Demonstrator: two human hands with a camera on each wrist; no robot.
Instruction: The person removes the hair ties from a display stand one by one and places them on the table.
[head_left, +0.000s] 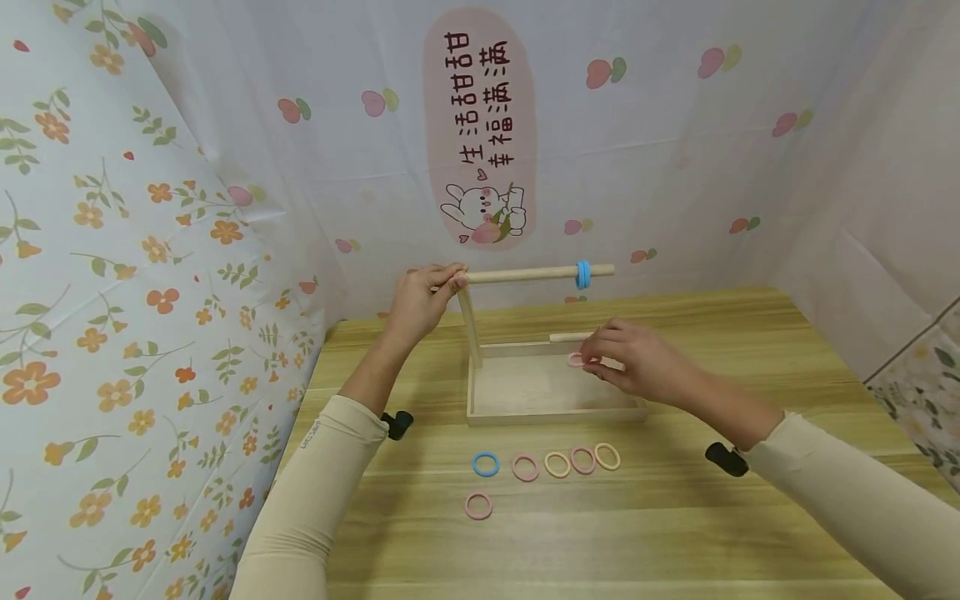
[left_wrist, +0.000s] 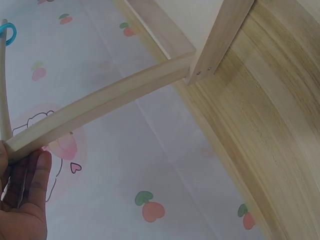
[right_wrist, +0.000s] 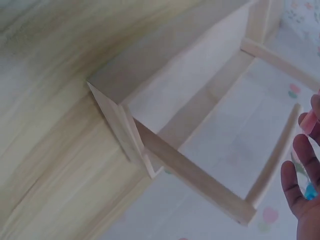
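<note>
My left hand [head_left: 422,304] grips the top of a wooden stand's left post [head_left: 470,329], where the upper rod [head_left: 525,275] joins it. Two blue rings [head_left: 582,275] hang near that rod's free right end. Between the thumb and fingers of my right hand [head_left: 637,358] is a pink ring [head_left: 576,359], over the stand's shallow tray [head_left: 555,419] and just below the tip of the lower rod [head_left: 566,337]. The right hand hides the rest of that rod in the head view; the right wrist view shows its post [right_wrist: 195,172].
On the wooden table [head_left: 637,533], in front of the stand, lie several loose rings: a blue one [head_left: 486,464], a yellow one [head_left: 557,465], a pink one [head_left: 478,505] and others. A patterned cloth [head_left: 337,167] hangs behind and beside the table.
</note>
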